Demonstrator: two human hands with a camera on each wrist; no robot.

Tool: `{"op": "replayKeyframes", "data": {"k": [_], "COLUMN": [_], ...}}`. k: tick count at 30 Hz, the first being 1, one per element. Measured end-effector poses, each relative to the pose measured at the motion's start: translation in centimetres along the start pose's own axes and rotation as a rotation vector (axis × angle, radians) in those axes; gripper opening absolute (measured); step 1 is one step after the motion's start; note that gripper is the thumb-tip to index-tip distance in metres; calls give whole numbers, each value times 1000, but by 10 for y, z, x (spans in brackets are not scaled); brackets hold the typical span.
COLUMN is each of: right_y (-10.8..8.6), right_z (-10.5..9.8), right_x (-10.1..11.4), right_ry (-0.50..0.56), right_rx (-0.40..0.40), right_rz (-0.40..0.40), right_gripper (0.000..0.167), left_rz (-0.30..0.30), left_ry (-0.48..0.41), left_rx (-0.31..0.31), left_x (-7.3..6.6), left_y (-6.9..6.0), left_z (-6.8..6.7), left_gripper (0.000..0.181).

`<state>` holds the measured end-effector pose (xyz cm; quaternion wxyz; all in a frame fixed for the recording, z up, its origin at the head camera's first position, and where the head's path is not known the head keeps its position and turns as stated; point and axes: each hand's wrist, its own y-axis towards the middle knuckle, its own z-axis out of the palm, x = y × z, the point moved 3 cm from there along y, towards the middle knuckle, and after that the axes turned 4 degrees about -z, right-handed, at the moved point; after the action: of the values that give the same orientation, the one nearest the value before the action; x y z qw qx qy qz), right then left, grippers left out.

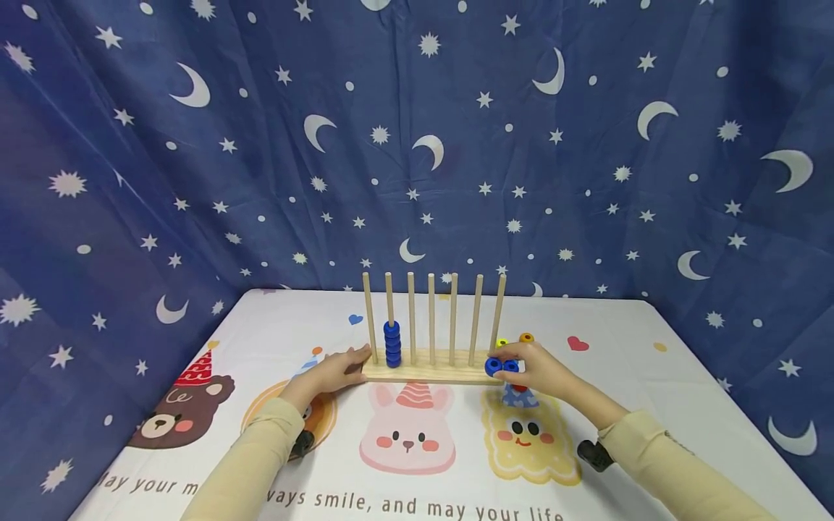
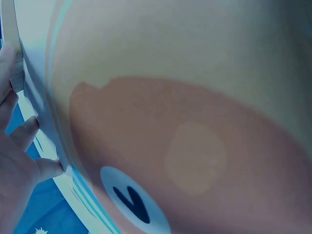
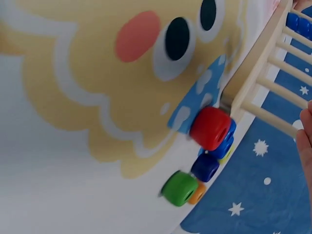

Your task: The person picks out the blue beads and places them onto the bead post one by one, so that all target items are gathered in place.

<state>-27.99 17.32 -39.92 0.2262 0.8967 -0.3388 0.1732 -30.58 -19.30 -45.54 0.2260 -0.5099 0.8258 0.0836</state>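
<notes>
A wooden peg rack (image 1: 417, 375) with several upright pegs stands on the table; several blue beads (image 1: 392, 344) are stacked on its second peg from the left. At the rack's left end, my left hand (image 1: 335, 370) grips the base between thumb and index finger, its other fingers spread in the left wrist view. Over the right end, my right hand (image 1: 537, 367) pinches a blue bead (image 1: 493, 367). Beside that end lie a red bead (image 3: 210, 128), a dark blue bead (image 3: 205, 167), a green bead (image 3: 179, 188) and an orange bead (image 3: 197, 193). In the right wrist view only fingertips show.
A white tablecloth (image 1: 606, 325) printed with cartoon animals and lettering covers the table. Behind it hangs a blue curtain (image 1: 365, 159) with moons and stars. A yellow bead (image 1: 502, 342) sits by the right hand. Dark wrist devices (image 1: 594, 456) are under the sleeves.
</notes>
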Motion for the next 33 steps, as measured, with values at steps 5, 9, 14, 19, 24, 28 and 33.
{"op": "replayKeyframes", "data": {"k": [5,9,14,19,24,28,33], "right_y": [6,11,19,31,44,52,65], "right_z": [5,7,9,10,8,7,7], "right_x": [4,11,22,33,46,53,61], "right_ry": [8,11,48,68,93,115,126], "right_rx": [-11,-46,-83,-128,-168,-185,-215], "right_rz": [-6,-17,-37,-91,-151,-163,-150], "right_gripper": [34,35,35,33,32,32,33], "left_rz": [-1,2,0,-6,-10,-3,-5], "left_ry": [1,13,5,9,-4,0,3], "left_rx": [2,3,12,6,-1,3,3], "left_x": [3,2,1,-1,1,1,1], "left_y": [0,0,0,-2,-2,-1,-1], "left_z": [1,1,1,0,-1,1,1], "left_gripper": [59,59,60,60,59,59,58]}}
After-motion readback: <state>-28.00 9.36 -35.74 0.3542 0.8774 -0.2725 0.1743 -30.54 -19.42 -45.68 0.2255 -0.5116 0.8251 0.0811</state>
